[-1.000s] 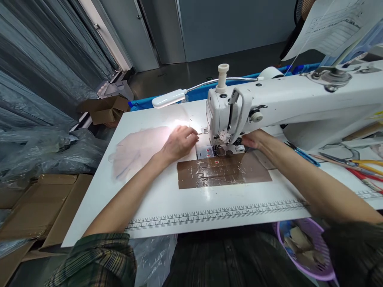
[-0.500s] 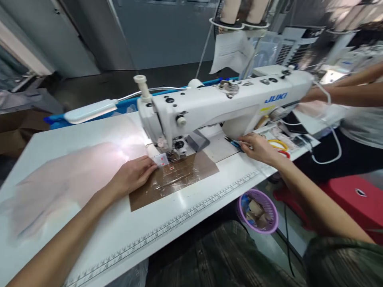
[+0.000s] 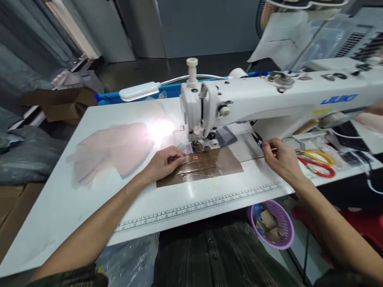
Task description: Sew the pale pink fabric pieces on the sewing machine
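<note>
Snips [image 3: 259, 141], slim, blue and dark, are pointing forward-left from our gripping right hand [image 3: 280, 158]; our left hand's [image 3: 161, 163] grip isn't showing clearly.

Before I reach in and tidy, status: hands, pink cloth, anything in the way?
Left hand at the brown sheet. Right hand holding blue snips. Pink cloth lying left of the sewing machine. Scissors beside the right hand, possibly in your way.
</note>
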{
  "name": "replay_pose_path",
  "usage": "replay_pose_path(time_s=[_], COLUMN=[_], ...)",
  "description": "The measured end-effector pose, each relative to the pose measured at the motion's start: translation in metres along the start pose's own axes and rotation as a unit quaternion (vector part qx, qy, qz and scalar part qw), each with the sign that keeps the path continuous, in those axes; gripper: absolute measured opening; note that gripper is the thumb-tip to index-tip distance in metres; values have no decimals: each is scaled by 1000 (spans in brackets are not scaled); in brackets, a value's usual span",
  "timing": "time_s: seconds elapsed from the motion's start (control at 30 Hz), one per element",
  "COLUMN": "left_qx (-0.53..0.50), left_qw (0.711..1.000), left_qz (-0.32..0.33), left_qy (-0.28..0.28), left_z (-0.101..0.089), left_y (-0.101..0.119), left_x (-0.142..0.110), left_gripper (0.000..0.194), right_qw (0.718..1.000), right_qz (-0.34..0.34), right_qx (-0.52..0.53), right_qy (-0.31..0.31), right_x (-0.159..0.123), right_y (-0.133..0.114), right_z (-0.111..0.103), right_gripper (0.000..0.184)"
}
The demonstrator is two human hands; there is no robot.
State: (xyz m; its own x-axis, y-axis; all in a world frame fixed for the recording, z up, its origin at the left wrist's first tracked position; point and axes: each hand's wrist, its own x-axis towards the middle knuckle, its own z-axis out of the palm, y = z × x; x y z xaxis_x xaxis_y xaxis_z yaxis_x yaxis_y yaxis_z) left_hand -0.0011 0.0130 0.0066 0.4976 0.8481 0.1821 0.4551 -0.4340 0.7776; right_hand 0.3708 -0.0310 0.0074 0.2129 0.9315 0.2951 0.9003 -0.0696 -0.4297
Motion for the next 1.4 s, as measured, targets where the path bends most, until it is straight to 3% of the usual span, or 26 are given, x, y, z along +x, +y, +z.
replay_pose_path(time_s=[0.07, 0.13, 0.27, 0.4, 0.6, 0.73, 0.87, 0.93, 1.0, 1.07, 1.2, 1.4], left_qx=[-3, -5, -18, -35, -33, -22, 1, 46, 88, 94, 56, 19], left_qw=[1000, 1000, 1000, 999, 999, 999, 998, 991, 987, 991, 998, 999], left_qz=[5, 8, 15, -4, -19, -23, 61, 114, 124, 91, 10, -32], left_qy=[12, 14, 11, 12, 6, 8, -19, -43, -42, -17, -3, -18], left_z=[1, 2, 2, 2, 1, 0, 1, 2, 4, 6, 6, 1], left_y=[-2, -3, 0, 0, -1, -1, -3, -3, -2, 0, 6, 10], left_x=[-1, -2, -5, -5, -5, -5, -7, -8, -8, -8, -7, -9], left_gripper=[24, 21, 19, 19, 20, 21, 17, 17, 17, 17, 19, 22], right_qw=[977, 949, 957, 942, 918, 925, 940, 954, 969, 977, 970, 935], right_qz=[1, -47, -228, -294, -349, -346, -336, -300, -243, -208, -242, -322], right_qx=[187, 249, 70, -125, -167, -143, -56, -16, -9, -10, -5, -126], right_qy=[-103, -187, -164, -105, -89, -71, -24, 2, 35, 40, -10, -78], right_x=[-12, -22, -27, -20, -15, -18, -22, -23, -25, -27, -30, -23], right_y=[-23, -51, -101, -122, -136, -132, -95, -69, -49, -40, -60, -117], right_z=[7, 15, 33, 47, 60, 57, 34, 19, 7, 1, 15, 49], right_gripper=[44, 44, 38, 41, 34, 34, 36, 36, 37, 38, 40, 37])
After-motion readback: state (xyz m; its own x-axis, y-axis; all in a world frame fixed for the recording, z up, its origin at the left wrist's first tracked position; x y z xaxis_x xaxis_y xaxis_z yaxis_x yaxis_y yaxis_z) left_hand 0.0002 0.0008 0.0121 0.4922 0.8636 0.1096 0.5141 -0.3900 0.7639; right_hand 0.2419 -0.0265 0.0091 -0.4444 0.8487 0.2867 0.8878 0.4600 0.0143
